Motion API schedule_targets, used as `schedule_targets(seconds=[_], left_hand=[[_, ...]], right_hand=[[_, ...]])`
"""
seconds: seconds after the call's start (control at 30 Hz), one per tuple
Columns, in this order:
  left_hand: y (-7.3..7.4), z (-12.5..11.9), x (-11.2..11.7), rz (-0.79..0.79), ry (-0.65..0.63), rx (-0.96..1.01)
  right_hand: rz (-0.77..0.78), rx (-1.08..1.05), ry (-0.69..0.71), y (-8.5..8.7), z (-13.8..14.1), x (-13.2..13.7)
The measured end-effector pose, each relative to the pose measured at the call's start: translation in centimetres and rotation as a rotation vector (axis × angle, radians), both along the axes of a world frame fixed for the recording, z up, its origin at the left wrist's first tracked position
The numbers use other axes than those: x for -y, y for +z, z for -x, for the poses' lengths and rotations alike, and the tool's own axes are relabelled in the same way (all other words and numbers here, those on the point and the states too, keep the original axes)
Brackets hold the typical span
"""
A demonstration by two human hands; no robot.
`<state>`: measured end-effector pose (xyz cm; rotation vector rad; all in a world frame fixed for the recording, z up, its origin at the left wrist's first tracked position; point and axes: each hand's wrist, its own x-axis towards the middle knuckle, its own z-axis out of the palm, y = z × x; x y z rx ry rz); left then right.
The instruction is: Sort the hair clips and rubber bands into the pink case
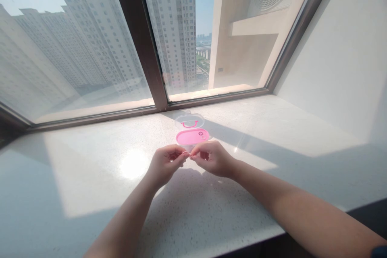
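Over the sill, my left hand point(166, 164) and my right hand point(214, 159) meet fingertip to fingertip, each closed in a pinch. Something tiny and pale pink seems to show between them, too small to name. Just beyond the fingers lies a pink oval case point(189, 137), open, with a small dark ring-shaped item point(201, 133) at its right end and a paler one beside it. Its clear lid point(190, 118) lies back toward the window and bears a pink curved handle point(189, 125). My right hand partly covers the case's near edge.
A pale speckled windowsill point(99, 177) carries everything, with a bright sun glare at left. Behind it stand the window's dark frame point(148, 48) and glass. A white wall point(341, 60) bounds the right side. The sill's front edge point(250, 245) runs below my right forearm.
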<state>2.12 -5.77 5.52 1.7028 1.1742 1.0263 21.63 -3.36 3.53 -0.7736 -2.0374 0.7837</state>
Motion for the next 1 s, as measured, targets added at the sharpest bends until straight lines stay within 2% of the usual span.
schedule_targets(seconds=[0.23, 0.53, 1.0], left_hand=[[-0.24, 0.39, -0.22, -0.024, 0.119, 0.033], [-0.10, 0.14, -0.07, -0.022, 0.106, -0.016], [-0.15, 0.13, -0.23, -0.015, 0.077, -0.026]], right_hand=[[0.030, -0.087, -0.078, 0.09, 0.07, 0.08], [0.042, -0.101, -0.114, 0.16, 0.05, 0.18], [0.090, -0.138, -0.085, 0.12, 0.05, 0.19]])
